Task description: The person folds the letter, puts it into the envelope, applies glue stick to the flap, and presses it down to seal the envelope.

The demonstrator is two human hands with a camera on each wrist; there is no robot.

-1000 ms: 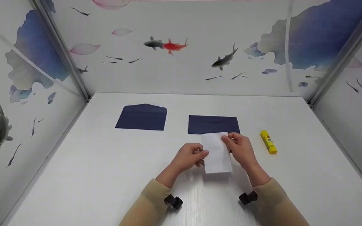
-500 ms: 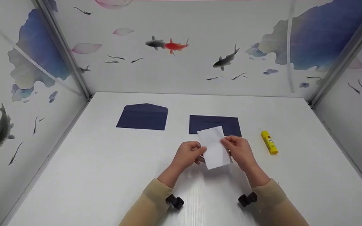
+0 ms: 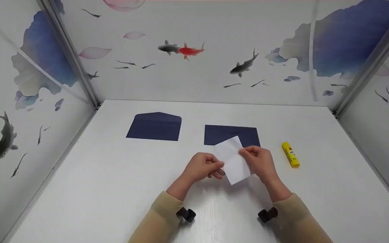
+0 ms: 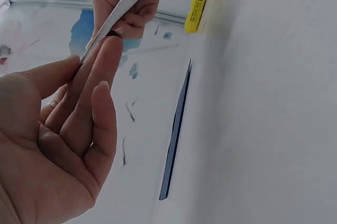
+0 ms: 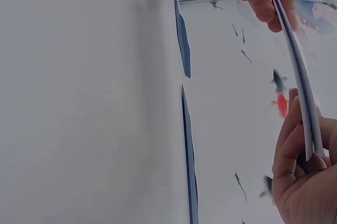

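Observation:
A folded white sheet of paper (image 3: 232, 161) is held up above the table, tilted, in front of the right-hand dark blue envelope. My left hand (image 3: 199, 166) pinches its left edge between thumb and forefinger, the other fingers loosely bent. On the opposite edge, the thumb and fingers of my right hand (image 3: 260, 162) grip it higher up. Seen edge-on in the right wrist view, the paper (image 5: 297, 69) shows two layers with a narrow gap between them. The right-hand envelope (image 3: 231, 131) lies flat, its lower part covered by the paper and right hand.
Another dark blue envelope (image 3: 154, 127), flap raised toward the back, lies on the left of the white table (image 3: 96, 175). To the right of my right hand lies a yellow glue stick (image 3: 290, 154). Printed walls (image 3: 194, 81) stand around the back and sides.
The paper has turned counterclockwise between my hands, from nearly upright to a clear slant. Both hands still hold it, and the envelopes and glue stick stay on the table.

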